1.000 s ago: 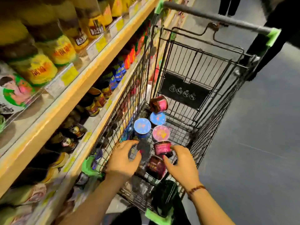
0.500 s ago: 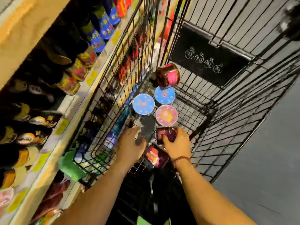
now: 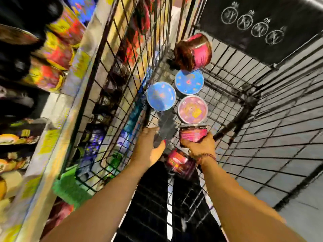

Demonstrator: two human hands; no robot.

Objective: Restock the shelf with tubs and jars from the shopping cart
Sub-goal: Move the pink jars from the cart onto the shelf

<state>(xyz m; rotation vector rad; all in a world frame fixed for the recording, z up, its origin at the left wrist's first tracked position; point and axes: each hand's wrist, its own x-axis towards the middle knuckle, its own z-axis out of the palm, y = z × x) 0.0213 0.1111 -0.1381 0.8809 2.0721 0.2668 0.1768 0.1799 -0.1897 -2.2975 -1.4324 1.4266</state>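
The cart (image 3: 244, 105) stands against the shelf (image 3: 52, 137), likely for a short carry, with three tubs (image 3: 189, 82) on its floor, a pink jar (image 3: 193, 135) beside them gripped by the right hand (image 3: 201, 148) for lifting out, and the left hand (image 3: 148, 149) reaching in, its hold unclear.

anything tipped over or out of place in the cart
The pink-labelled jar at the far end of the cart lies on its side, while the lidded tubs next to it stand upright. Nothing looks spilled.
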